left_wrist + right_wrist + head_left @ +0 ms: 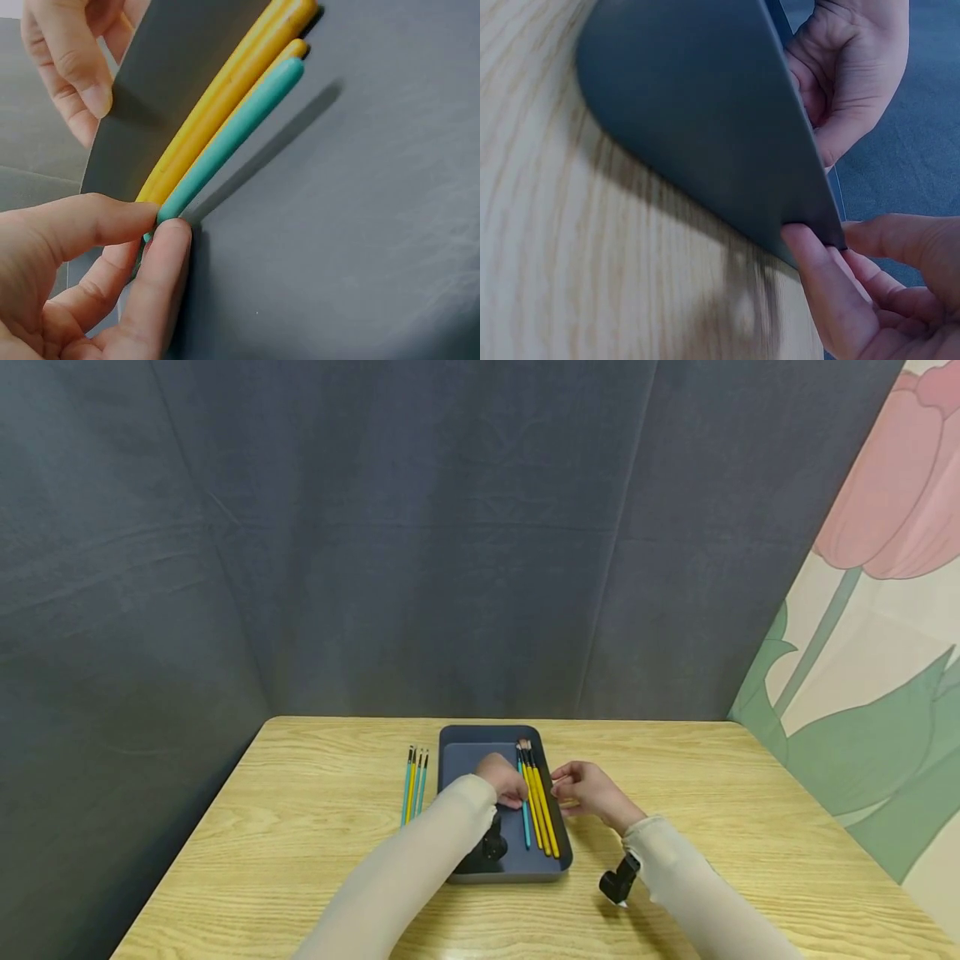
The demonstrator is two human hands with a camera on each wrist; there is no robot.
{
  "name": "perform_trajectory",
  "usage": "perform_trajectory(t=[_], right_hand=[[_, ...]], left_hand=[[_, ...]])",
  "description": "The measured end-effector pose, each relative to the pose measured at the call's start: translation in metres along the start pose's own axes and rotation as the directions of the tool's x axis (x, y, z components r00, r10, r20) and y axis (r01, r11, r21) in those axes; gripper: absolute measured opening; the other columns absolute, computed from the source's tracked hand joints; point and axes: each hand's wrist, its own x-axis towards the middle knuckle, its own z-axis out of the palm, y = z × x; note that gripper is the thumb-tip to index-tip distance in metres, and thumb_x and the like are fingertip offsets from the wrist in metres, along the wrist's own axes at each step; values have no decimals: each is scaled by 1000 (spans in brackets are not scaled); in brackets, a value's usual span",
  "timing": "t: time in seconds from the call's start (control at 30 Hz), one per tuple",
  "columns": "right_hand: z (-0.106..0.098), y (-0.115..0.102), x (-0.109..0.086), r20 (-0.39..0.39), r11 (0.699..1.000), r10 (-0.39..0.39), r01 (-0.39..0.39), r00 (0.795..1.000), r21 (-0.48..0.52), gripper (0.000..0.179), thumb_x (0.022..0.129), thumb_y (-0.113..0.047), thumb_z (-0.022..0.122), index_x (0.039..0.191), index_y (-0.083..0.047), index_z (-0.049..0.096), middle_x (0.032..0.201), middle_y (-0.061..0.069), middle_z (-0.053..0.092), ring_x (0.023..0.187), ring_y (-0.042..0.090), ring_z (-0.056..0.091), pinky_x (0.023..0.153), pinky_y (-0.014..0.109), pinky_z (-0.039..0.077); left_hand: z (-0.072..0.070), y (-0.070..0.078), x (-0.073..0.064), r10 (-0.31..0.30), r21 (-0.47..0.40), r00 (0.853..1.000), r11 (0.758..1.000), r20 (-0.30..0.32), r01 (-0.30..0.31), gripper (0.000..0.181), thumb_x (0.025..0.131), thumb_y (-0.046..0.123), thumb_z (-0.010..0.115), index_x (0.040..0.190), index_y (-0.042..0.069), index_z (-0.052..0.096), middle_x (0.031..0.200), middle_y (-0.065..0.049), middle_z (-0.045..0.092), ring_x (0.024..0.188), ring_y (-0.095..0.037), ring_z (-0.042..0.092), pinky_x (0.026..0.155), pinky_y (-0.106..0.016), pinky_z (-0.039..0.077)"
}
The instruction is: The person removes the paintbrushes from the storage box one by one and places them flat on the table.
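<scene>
In the head view, a dark grey tray (468, 758) holds a teal paintbrush (527, 831) and several yellow paintbrushes (550, 835) along its right side. My left hand (504, 782) reaches into the tray. The left wrist view shows its thumb and fingers pinching the teal paintbrush (236, 135) beside the yellow handles (217, 101); the bristle end is hidden there. My right hand (592, 793) is at the tray's right wall. Seen from the right wrist, thumb and fingers of the right hand (885, 289) pinch the rim of the tray wall (697, 105).
Left of the tray, several teal and yellow paintbrushes (415, 785) lie side by side on the wooden table (300, 827), bristles pointing away. A dark curtain (450, 543) hangs behind the table. A flower-painted wall (877, 693) is at the right.
</scene>
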Motion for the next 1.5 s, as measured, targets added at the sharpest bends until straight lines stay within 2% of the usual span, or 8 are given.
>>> perform_trajectory(t=[0.23, 0.37, 0.43, 0.6, 0.73, 0.83, 1.07, 1.5], right_hand=[[-2, 0, 2, 8, 1000, -7, 7, 1000, -4, 26, 92, 7, 54, 118, 11, 49, 96, 17, 61, 80, 17, 61, 72, 40, 61], [-2, 0, 2, -2, 1000, -5, 5, 1000, -11, 26, 92, 8, 54, 117, 11, 50, 95, 16, 61, 79, 17, 61, 72, 40, 61], [-1, 0, 2, -9, 1000, -5, 5, 1000, -10, 25, 92, 9, 54, 116, 10, 51, 95, 16, 61, 78, 17, 61, 72, 40, 61], [-2, 0, 1, -4, 1000, -21, 22, 1000, 6, 25, 90, 10, 53, 116, 12, 51, 93, 15, 62, 77, 16, 60, 70, 38, 62], [-2, 1, 0, -7, 1000, -22, 23, 1000, 5, 25, 91, 10, 54, 115, 12, 51, 93, 14, 61, 77, 15, 60, 69, 37, 61], [-3, 1, -1, -7, 1000, -26, 26, 1000, -3, 24, 91, 9, 54, 115, 11, 51, 93, 14, 61, 77, 15, 60, 69, 37, 61], [-4, 0, -3, -11, 1000, -16, 16, 1000, -4, 23, 93, 8, 54, 115, 11, 51, 93, 15, 61, 77, 16, 60, 68, 37, 61], [-4, 0, -3, -14, 1000, -11, 10, 1000, -8, 24, 93, 6, 56, 115, 11, 52, 92, 14, 60, 77, 17, 60, 69, 37, 61]], left_hand=[[-6, 4, -4, 11, -70, 1000, 998, 19, -10, 6, 74, -11, 69, 74, -5, 68, 61, -8, 62, 47, -13, 58, 51, -24, 58], [-14, 8, -13, 34, -136, 998, 990, 50, -27, 8, 73, -12, 68, 78, -6, 69, 64, -8, 63, 49, -13, 58, 54, -25, 59], [-20, 10, -18, 52, -172, 996, 984, 76, -38, 14, 74, -12, 67, 86, -8, 71, 66, -7, 64, 51, -12, 58, 56, -25, 60], [-37, 16, -29, 88, -234, 986, 971, 139, -53, 28, 79, -11, 67, 107, -11, 68, 86, -16, 72, 58, -11, 63, 64, -27, 61], [-53, 18, -34, 115, -260, 980, 963, 162, -70, 30, 83, -9, 67, 112, -11, 66, 103, -22, 71, 62, -11, 66, 69, -29, 61], [-66, 18, -39, 141, -262, 978, 960, 156, -96, 29, 83, -7, 67, 113, -9, 66, 102, -20, 72, 62, -10, 66, 70, -28, 61], [-97, 9, -46, 173, -260, 973, 957, 151, -130, 22, 86, -4, 66, 107, -6, 67, 86, -9, 70, 64, -10, 65, 65, -22, 60], [-145, -20, -68, 237, -232, 968, 949, 87, -212, 24, 86, -2, 66, 109, -7, 64, 92, -12, 69, 68, -11, 66, 71, -25, 60]])
